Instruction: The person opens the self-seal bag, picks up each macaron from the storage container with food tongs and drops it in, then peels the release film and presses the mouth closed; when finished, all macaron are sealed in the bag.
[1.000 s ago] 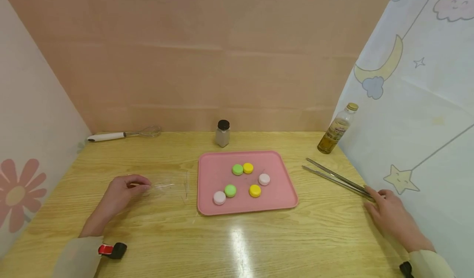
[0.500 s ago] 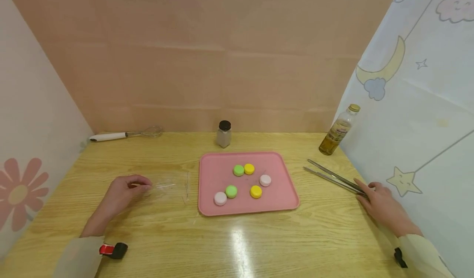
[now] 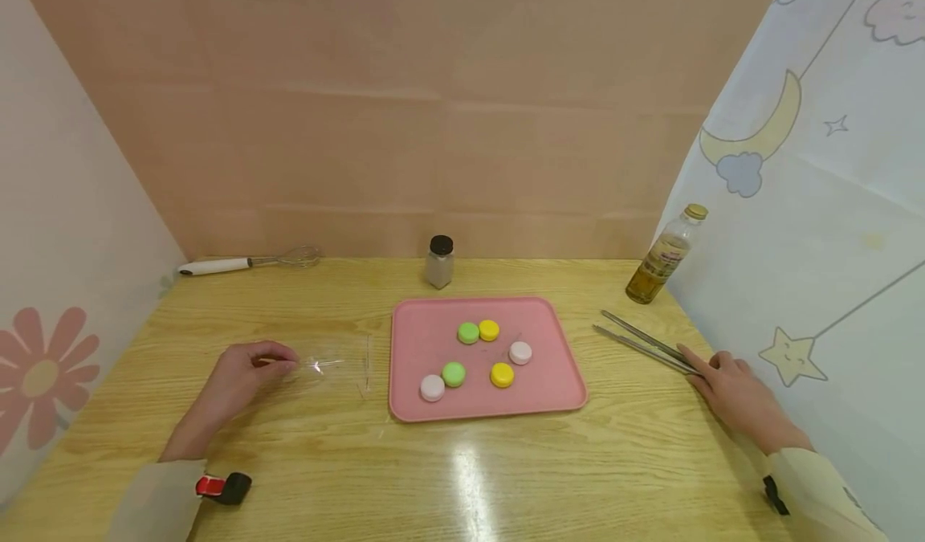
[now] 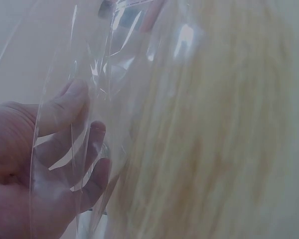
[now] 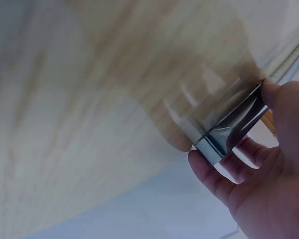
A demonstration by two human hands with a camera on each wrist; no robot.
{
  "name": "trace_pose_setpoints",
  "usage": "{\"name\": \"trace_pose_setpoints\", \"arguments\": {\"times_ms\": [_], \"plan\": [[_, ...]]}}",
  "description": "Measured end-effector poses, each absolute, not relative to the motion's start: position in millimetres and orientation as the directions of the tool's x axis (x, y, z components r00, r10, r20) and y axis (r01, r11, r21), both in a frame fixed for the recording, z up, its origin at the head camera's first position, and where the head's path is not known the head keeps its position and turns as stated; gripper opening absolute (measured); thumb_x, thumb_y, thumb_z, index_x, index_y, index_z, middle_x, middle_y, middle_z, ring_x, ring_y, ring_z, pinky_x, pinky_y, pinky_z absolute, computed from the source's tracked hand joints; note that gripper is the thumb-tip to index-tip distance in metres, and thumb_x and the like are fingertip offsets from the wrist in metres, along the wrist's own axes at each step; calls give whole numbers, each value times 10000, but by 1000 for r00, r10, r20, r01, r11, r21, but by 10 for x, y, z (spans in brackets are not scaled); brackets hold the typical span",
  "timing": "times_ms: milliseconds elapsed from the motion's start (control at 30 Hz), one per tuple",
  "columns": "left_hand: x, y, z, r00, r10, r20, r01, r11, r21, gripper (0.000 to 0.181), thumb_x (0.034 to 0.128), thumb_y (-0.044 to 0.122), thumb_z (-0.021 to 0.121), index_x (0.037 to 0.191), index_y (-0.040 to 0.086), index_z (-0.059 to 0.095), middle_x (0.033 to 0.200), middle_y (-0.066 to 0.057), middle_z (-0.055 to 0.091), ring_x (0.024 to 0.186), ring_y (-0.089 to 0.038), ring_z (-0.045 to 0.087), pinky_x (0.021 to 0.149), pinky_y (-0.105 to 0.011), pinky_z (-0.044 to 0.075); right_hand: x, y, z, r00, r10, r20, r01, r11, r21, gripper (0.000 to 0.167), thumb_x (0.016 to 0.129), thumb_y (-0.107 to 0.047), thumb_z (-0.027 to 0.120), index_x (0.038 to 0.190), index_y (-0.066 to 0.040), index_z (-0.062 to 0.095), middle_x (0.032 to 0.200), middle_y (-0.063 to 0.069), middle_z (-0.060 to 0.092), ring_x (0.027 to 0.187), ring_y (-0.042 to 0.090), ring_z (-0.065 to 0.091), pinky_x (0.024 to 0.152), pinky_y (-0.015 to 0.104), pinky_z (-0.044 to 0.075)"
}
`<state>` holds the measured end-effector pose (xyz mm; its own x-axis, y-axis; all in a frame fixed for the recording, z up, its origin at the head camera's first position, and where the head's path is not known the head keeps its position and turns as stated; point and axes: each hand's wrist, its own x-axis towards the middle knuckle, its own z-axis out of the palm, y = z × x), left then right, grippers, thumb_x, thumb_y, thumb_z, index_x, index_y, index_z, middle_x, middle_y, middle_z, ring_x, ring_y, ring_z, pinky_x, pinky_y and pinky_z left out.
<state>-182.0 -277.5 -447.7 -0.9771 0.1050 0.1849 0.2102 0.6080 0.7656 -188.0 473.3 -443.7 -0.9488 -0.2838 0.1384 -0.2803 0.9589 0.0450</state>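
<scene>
My left hand (image 3: pixel 242 377) pinches the edge of a clear plastic bag (image 3: pixel 340 369) lying on the table left of the tray. Close up in the left wrist view, the bag (image 4: pixel 97 64) looks creased and shiny between thumb and fingers. At the right, my right hand (image 3: pixel 744 401) holds the closed end of metal tongs (image 3: pixel 646 344). Their tips point away, toward the bottle. The right wrist view shows the thumb and fingers around the bent end of the tongs (image 5: pixel 217 142). A pink tray (image 3: pixel 422 329) between the hands bears green, yellow and pale pink macarons (image 3: pixel 502 375), apart from both hands.
A small jar with a black lid (image 3: pixel 439 267) stands behind the tray. At the back right is a glass bottle (image 3: pixel 661 261) of amber liquid. A white-handled whisk (image 3: pixel 217 266) lies at the back left. Patterned sheets enclose both sides of the table (image 3: pixel 361 478).
My right hand has slid a little left and farther along the tongs. My left hand stays on the bag. The view has shifted slightly.
</scene>
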Motion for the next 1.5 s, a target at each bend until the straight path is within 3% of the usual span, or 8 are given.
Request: {"name": "trace_pose_setpoints", "arguments": {"times_ms": [200,533,833,1067,1367,1500], "plan": [[-1817,-2773,-4487,-978,104,182,208,602,771,139,961,194,725,1000,67,769,968,-42,732,880,-76,633,751,-214,514,-1870,4708,-4449,-929,-328,169,-322,945,63,599,1035,-155,597,1582,-164,353,942,86,509,731,241,443,542,392,399],[-1819,-2773,-4504,-974,112,197,224,598,770,129,961,187,724,997,72,771,963,-41,732,850,-81,641,734,-227,521,-1837,4608,-4475,-884,-366,291,-364,929,61,667,956,24,627,1552,-138,374,899,122,482,625,241,361,498,370,330],[-1815,-2779,-4505,-974,113,198,226,585,779,146,961,204,726,1005,73,773,970,-44,735,848,-82,651,725,-234,525,-1806,4540,-4446,-894,-346,284,-344,937,59,681,955,25,634,1555,-148,363,997,166,512,638,271,413,465,377,349],[-1812,-2791,-4509,-976,104,193,217,587,780,155,967,212,719,1001,71,774,967,-40,736,844,-67,650,721,-232,529,-1766,4450,-4378,-881,-356,311,-354,933,66,761,948,18,652,1586,-236,324,1033,160,515,664,278,417,487,374,343],[-1806,-2783,-4502,-978,111,177,208,572,793,166,969,202,716,1024,55,769,992,-60,734,864,-81,645,730,-235,526,-1688,4293,-4315,-805,-463,371,-446,885,136,896,823,70,738,1580,-235,368,978,109,526,648,216,389,538,329,329],[-1810,-2787,-4503,-979,108,171,202,577,792,176,980,212,704,1026,55,766,996,-60,732,868,-75,647,736,-236,530,-1645,4190,-4265,-776,-498,388,-485,864,139,759,883,36,657,1555,-227,421,967,90,544,668,207,400,582,342,354]]}}
